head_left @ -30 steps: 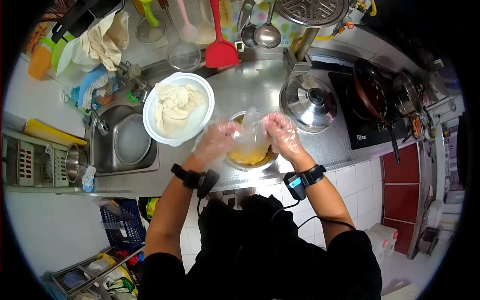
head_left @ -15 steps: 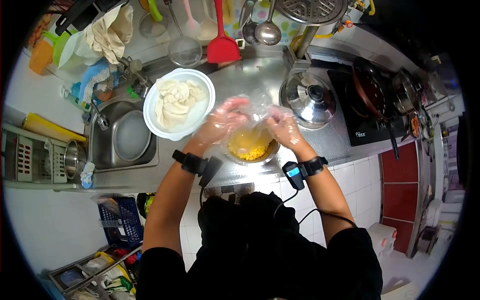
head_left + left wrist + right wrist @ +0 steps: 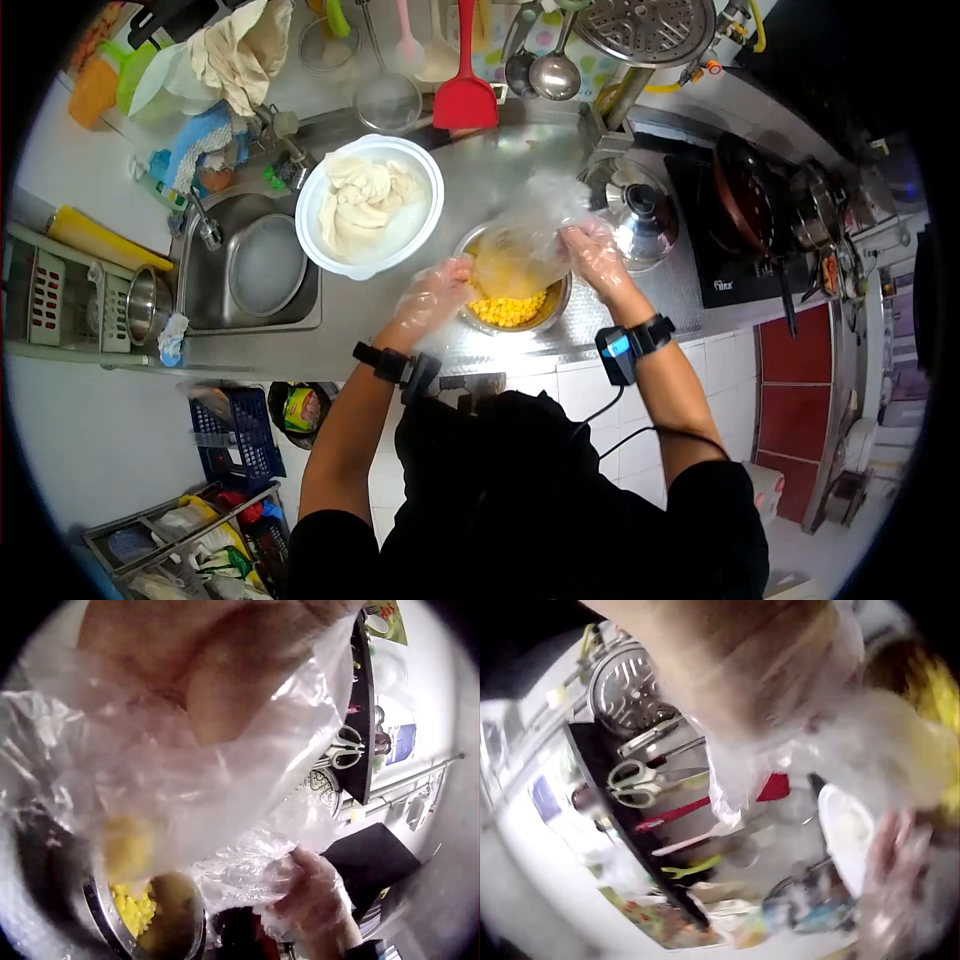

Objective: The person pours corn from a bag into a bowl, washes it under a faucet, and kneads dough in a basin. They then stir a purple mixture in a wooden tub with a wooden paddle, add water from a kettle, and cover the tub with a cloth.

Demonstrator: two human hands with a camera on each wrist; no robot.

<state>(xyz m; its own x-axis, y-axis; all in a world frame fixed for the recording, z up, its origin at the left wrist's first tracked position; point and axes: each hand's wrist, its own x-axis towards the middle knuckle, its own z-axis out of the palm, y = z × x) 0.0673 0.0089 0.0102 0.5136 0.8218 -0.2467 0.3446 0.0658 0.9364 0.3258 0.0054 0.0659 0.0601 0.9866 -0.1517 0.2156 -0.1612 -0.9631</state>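
Both hands wear loose clear plastic gloves. My right hand pinches a clear plastic bag, whose loose part bunches up behind the fingers. The left hand grips the bag's other side at the bowl's left rim. The bag hangs spread between the hands over a steel bowl and veils its far part. Yellow corn kernels show in the near half of the bowl. In the left wrist view, corn appears below the film, with the right hand beyond. The left hand shows at lower right in the right wrist view.
A white basin holding pale dough-like pieces stands left of the bowl. A steel lid lies close behind the right hand, beside a black cooktop with a pan. The sink is at left. Utensils, including a red spatula, hang behind.
The hands have moved apart, the right one outward to the right, spreading the bag between them. More corn now shows in the bowl. The head view has shifted slightly.
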